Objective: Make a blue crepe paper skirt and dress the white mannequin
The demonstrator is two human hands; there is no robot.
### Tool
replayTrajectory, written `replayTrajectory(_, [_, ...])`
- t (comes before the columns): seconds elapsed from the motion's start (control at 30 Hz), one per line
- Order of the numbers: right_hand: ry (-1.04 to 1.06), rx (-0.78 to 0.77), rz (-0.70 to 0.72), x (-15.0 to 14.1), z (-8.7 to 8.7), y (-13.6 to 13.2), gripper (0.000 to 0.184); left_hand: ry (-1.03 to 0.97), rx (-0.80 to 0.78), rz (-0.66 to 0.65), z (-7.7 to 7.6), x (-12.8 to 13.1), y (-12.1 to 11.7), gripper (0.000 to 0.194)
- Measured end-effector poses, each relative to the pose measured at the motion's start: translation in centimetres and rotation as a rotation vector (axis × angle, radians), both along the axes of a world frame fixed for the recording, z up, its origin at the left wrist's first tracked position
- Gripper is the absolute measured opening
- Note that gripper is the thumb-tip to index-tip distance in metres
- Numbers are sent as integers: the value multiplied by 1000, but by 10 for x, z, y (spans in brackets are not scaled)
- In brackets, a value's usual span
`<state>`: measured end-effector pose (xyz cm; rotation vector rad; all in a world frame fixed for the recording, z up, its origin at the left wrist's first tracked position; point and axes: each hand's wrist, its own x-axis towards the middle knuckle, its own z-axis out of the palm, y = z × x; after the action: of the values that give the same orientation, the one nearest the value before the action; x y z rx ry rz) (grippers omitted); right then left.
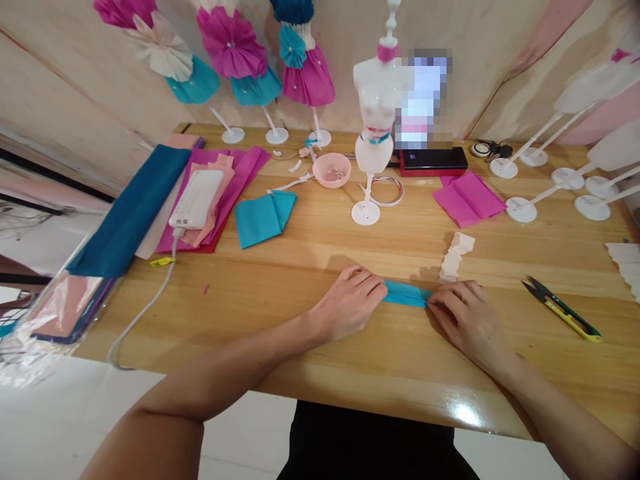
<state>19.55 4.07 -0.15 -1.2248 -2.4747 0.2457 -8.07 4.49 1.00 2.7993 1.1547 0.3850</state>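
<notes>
Beige wall spans the top of the frame, with pink streaks at upper right. Varnished honey-toned wooden table occupies the centre, glare on its near edge. Glossy white floor visible at lower left.

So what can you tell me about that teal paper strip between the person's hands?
The teal paper strip looks like soft, matte tissue or crepe paper, folded into a narrow, flat band with fine creases along it. It lies almost level across the wooden table, close to the person. The fingers of the left hand cover one end, and the right hand covers the other, so neither end can be seen. Only the middle stretch shows.
</notes>
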Motion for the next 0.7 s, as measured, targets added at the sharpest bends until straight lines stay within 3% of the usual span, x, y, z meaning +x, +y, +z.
replayTrajectory(0.23, [-4,86,20,-6,2,-8,6,-101,9,-13,-6,4,-3,32])
replayTrajectory(0.53, [-3,80,27,-9,4,-8,6,-85,85,0,-9,3,-6,26])
replayTrajectory(0.7, [-10,62,27,-9,4,-9,9,-98,40,3,-9,3,-5,22])
